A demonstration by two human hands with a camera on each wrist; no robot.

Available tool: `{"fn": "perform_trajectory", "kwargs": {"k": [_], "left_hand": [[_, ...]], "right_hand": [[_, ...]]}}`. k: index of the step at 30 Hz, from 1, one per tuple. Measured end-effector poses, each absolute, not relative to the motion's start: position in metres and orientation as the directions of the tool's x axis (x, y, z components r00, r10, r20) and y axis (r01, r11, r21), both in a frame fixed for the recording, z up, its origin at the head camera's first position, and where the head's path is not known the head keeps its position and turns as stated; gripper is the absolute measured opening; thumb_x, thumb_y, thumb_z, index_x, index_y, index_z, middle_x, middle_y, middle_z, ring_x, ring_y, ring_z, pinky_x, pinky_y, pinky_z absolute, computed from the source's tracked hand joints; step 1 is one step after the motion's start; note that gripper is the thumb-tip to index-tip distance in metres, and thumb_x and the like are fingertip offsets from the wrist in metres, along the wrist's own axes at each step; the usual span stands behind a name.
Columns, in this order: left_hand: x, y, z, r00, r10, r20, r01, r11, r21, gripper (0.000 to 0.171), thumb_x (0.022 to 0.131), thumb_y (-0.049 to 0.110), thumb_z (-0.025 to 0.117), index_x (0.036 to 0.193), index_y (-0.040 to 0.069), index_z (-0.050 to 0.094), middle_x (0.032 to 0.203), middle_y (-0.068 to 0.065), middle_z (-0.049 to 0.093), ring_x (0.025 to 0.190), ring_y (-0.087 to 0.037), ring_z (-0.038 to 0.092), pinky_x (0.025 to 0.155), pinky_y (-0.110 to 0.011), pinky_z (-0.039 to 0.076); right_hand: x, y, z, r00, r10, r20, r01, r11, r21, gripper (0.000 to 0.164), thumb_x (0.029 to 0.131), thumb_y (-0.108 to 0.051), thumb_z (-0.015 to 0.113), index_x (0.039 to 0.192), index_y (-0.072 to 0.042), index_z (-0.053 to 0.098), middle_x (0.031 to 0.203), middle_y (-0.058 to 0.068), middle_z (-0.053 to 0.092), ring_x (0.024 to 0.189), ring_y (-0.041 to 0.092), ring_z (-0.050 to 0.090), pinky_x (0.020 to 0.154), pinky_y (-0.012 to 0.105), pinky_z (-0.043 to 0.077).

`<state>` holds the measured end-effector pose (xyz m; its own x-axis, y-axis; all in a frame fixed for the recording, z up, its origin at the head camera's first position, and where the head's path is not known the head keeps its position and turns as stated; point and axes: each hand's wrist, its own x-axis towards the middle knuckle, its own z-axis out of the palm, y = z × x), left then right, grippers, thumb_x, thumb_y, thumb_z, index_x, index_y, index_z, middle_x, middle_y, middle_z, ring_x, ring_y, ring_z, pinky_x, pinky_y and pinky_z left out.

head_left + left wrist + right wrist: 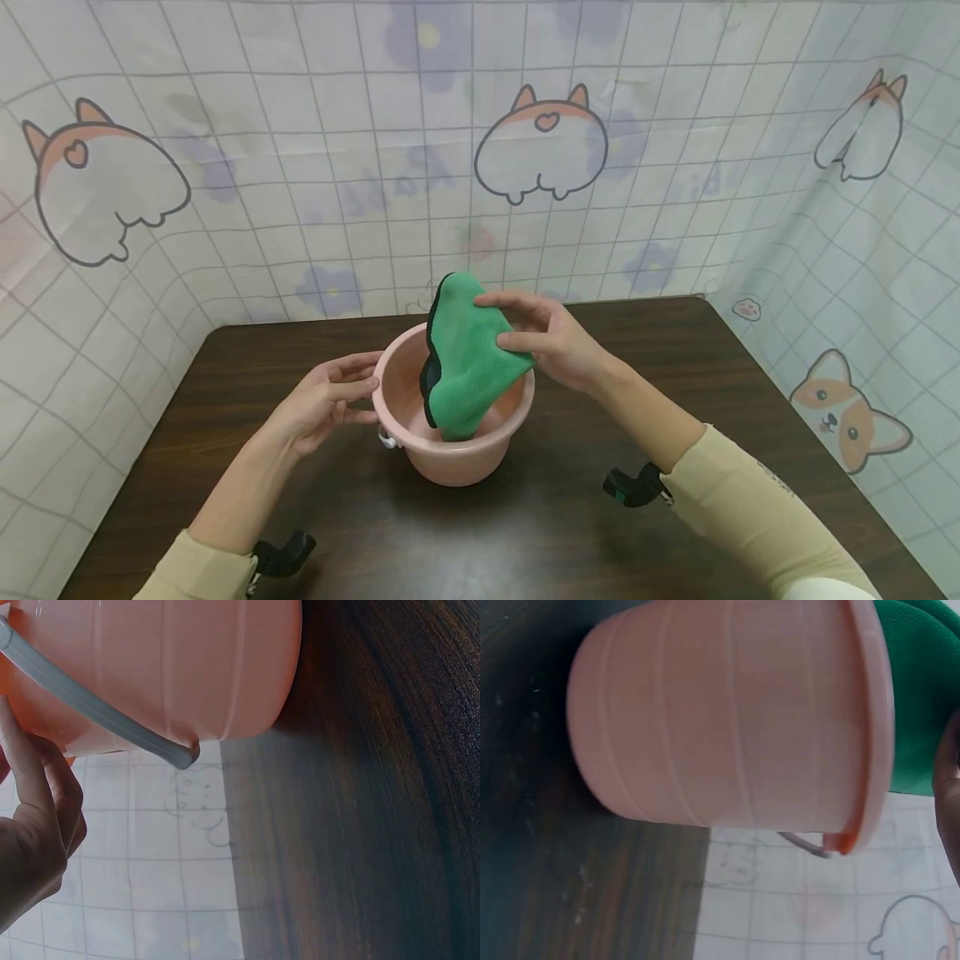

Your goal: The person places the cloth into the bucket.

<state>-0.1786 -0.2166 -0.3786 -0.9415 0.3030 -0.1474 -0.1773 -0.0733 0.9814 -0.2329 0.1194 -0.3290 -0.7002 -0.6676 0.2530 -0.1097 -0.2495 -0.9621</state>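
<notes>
A pink plastic bucket (457, 471) stands upright on the dark table. At its left rim my left hand (322, 400) holds on, the thumb at the lip and the fingers along the outside. My right hand (558, 342) pinches a green cloth (476, 358) with a dark edge, thumb and fingers apart on its right side. The lower part of the cloth hangs inside the bucket, while its top stands above the rim. In the right wrist view, the green cloth (922, 697) shows beyond the rim, and much of the right hand is cut off.
The bucket's grey handle (105, 712) hangs down its side. Dark wood-grain table (420, 550) lies all around the bucket. Behind and beside it, white grid-patterned sheeting (375, 208) with cartoon dogs forms the walls. A black wrist mount (633, 486) sits below the right forearm.
</notes>
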Motion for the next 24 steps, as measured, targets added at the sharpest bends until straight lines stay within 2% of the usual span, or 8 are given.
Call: {"fn": "perform_trajectory", "kwargs": {"k": [7,11,17,24], "left_hand": [[-0.179,-0.217,-0.38,-0.942,0.301,-0.147,-0.177,-0.074,0.981,0.06,0.102,0.004,0.061,0.154,-0.009,0.033,0.139,-0.018,0.052,0.108,-0.021,0.065,0.078,-0.034,0.062],[-0.179,-0.216,-0.379,-0.943,0.297,-0.152,-0.182,-0.075,0.98,0.06,0.101,0.004,0.062,0.154,-0.008,0.034,0.137,-0.017,0.053,0.107,-0.021,0.065,0.078,-0.035,0.062],[-0.178,-0.215,-0.378,-0.944,0.291,-0.158,-0.184,-0.063,0.981,0.061,0.101,0.005,0.063,0.154,-0.007,0.035,0.136,-0.016,0.053,0.107,-0.02,0.065,0.078,-0.035,0.062],[-0.177,-0.216,-0.377,-0.943,0.299,-0.142,-0.17,-0.067,0.983,0.061,0.102,0.005,0.061,0.155,-0.008,0.033,0.137,-0.018,0.052,0.108,-0.019,0.064,0.078,-0.035,0.062]], "right_hand": [[-0.231,0.119,-0.341,-0.731,-0.648,0.214,-0.149,-0.154,-0.977,0.047,0.094,0.001,0.065,0.141,-0.006,0.06,0.15,0.012,0.049,0.122,0.027,0.059,0.089,0.036,0.057],[-0.23,0.12,-0.345,-0.733,-0.654,0.186,-0.146,-0.115,-0.983,0.049,0.094,-0.001,0.067,0.142,-0.003,0.058,0.155,0.011,0.045,0.123,0.032,0.061,0.09,0.041,0.058],[-0.227,0.118,-0.349,-0.718,-0.68,0.149,-0.156,-0.051,-0.986,0.047,0.095,-0.001,0.069,0.141,-0.002,0.059,0.16,0.008,0.038,0.138,0.031,0.049,0.099,0.046,0.054],[-0.226,0.114,-0.347,-0.725,-0.683,0.09,-0.226,0.112,-0.968,0.042,0.095,-0.003,0.07,0.137,-0.01,0.065,0.161,0.001,0.038,0.135,0.026,0.053,0.097,0.041,0.055]]}}
